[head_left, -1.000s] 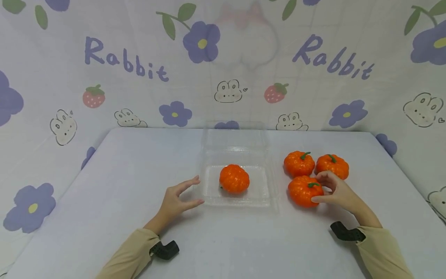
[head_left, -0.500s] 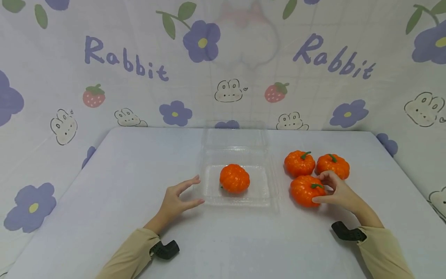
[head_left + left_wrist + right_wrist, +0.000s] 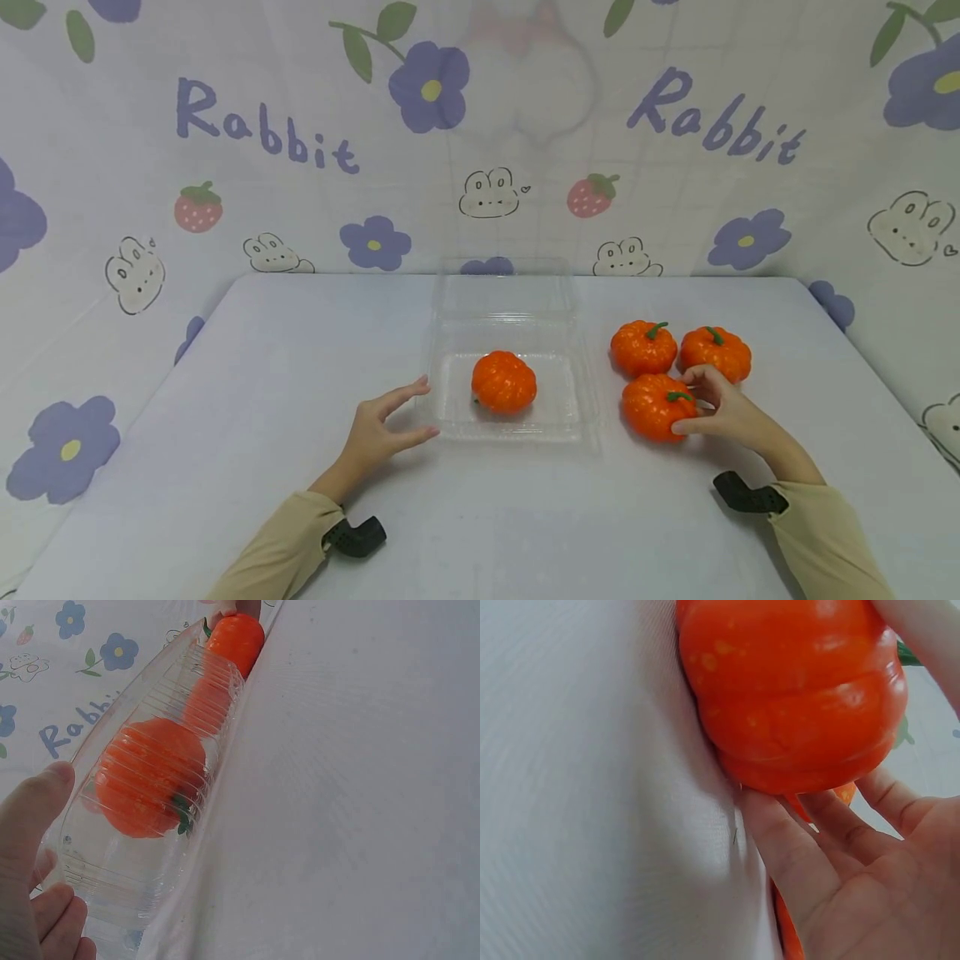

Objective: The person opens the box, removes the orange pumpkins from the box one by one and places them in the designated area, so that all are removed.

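In the head view my right hand (image 3: pixel 731 412) holds the front orange toy pumpkin (image 3: pixel 649 407) by its right side, thumb on the near side and fingers behind. The right wrist view shows that pumpkin (image 3: pixel 795 697) close up, resting against the white tabletop, with fingertips right at its surface. My left hand (image 3: pixel 384 423) is held with thumb and fingers spread at the left edge of a clear plastic clamshell box (image 3: pixel 558 421). One pumpkin (image 3: pixel 504 382) lies tipped inside the box; its green stem (image 3: pixel 182 814) points low in the left wrist view.
Two more pumpkins, one at the back left (image 3: pixel 643 348) and one at the back right (image 3: pixel 716 352), stand behind the held one. The box's clear lid (image 3: pixel 504 296) is raised at the back. A rabbit-print curtain (image 3: pixel 300 200) hangs behind the white table (image 3: pixel 480 525).
The pumpkin at my right hand shifts slightly right, then slightly back left. The head view drifts a little. My left hand and the box stay in place.
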